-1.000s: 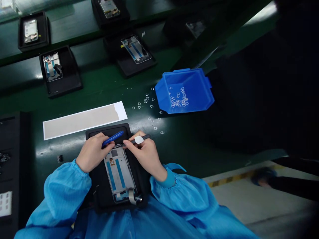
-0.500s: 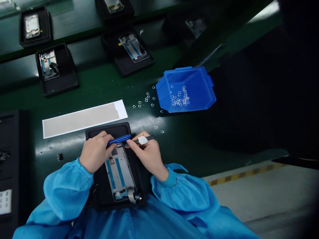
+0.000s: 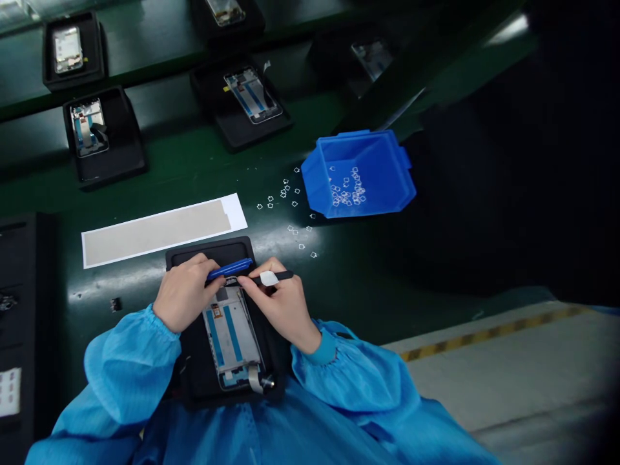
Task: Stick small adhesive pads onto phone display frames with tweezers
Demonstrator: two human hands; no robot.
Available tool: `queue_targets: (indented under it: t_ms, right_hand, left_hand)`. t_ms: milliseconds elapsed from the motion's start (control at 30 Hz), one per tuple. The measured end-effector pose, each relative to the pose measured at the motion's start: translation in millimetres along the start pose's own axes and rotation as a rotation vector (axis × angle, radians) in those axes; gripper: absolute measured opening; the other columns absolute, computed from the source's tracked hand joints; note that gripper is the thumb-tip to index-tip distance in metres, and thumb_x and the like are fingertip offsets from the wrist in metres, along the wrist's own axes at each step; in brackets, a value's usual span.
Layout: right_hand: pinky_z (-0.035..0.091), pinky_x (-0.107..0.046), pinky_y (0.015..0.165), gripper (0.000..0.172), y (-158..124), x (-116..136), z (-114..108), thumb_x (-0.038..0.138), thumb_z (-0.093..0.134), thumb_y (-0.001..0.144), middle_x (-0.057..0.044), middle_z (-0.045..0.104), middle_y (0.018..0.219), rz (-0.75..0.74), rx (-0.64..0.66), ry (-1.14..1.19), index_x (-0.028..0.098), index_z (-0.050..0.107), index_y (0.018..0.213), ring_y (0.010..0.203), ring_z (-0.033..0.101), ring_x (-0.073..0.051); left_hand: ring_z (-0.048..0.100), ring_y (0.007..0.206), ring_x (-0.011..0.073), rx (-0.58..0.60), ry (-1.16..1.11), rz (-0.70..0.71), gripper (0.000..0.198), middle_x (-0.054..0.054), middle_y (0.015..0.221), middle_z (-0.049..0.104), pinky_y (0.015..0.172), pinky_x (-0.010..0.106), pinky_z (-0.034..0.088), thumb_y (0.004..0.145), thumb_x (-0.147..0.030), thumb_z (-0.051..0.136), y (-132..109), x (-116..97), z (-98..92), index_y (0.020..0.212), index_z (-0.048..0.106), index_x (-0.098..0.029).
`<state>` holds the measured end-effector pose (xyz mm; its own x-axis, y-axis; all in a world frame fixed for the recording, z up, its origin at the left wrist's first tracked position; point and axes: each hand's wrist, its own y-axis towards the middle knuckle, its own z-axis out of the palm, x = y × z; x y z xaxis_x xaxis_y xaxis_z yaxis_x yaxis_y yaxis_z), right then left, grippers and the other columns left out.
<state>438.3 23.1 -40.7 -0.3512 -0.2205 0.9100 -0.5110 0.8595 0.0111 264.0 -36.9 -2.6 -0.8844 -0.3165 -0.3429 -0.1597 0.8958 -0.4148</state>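
Phone frame (image 3: 233,337), top edge: left hand (image 3: 185,301) clamps blue tool (image 3: 230,268), right hand (image 3: 283,309) clamps black tool (image 3: 277,277); bin (image 3: 382,145) well apart.

A: Fig. 1. Where does the light fall?
B: From overhead. It leaves a white glare patch on the green bench (image 3: 285,240) just beyond my left hand (image 3: 184,300) and right hand (image 3: 285,309), both evenly lit and sharp.
A: And the margins?
B: The right side sinks into black shadow; the far trays (image 3: 119,161) look dim, the floor (image 3: 484,381) slightly soft.
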Motion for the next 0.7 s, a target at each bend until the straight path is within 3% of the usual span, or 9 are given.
queue_targets:
  t_ms: [200,333,467,600,700]
  right_hand:
    - [0.039,-0.025,0.048,0.022,-2.2,3.6,3.7,0.038,0.064,0.086,0.003,0.055,0.058,-0.034,-0.028,-0.023,0.024,0.053,0.074,0.047,0.051,-0.013]
    - [0.036,-0.025,0.046,0.024,0.8,-3.5,2.8,0.038,0.063,0.086,0.005,0.048,0.052,0.055,-0.034,0.136,0.024,0.051,0.070,0.045,0.049,-0.012]
    - [0.036,-0.024,0.046,0.025,3.2,-8.6,5.5,0.040,0.064,0.084,0.006,0.047,0.054,0.118,-0.056,0.253,0.023,0.050,0.071,0.045,0.047,-0.012]
    - [0.037,-0.024,0.047,0.022,4.5,-6.8,11.4,0.038,0.064,0.081,0.006,0.050,0.057,0.103,-0.089,0.326,0.023,0.051,0.072,0.049,0.047,-0.011]
    - [0.034,-0.023,0.044,0.021,11.1,-9.7,12.5,0.037,0.065,0.080,0.007,0.048,0.056,0.098,-0.121,0.405,0.023,0.051,0.073,0.046,0.044,-0.010]
  left_hand:
    - [0.063,0.083,0.0195,-0.016,-0.050,0.023,0.020,0.004,0.096,0.064,0.066,0.029,0.044,0.093,-0.034,0.052,1.5,5.4,-0.3,0.097,0.067,-0.022]
    - [0.063,0.076,0.0174,-0.013,-0.115,0.040,0.025,0.003,0.087,0.064,0.065,0.028,0.044,0.094,-0.038,0.050,4.5,12.8,-1.5,0.089,0.068,-0.021]
    - [0.065,0.084,0.0196,-0.035,-0.071,0.056,0.019,0.003,0.089,0.065,0.071,0.028,0.046,0.091,-0.034,0.053,6.6,9.2,-1.8,0.087,0.067,-0.022]
    - [0.068,0.088,0.0244,-0.091,0.078,0.031,0.025,0.005,0.095,0.068,0.068,0.031,0.047,0.094,-0.036,0.044,0.8,2.1,-0.1,0.093,0.066,-0.023]
    - [0.070,0.085,0.0261,-0.201,0.013,-0.027,0.032,0.005,0.106,0.069,0.065,0.032,0.050,0.094,-0.044,0.040,-13.5,17.3,6.8,0.108,0.063,-0.027]
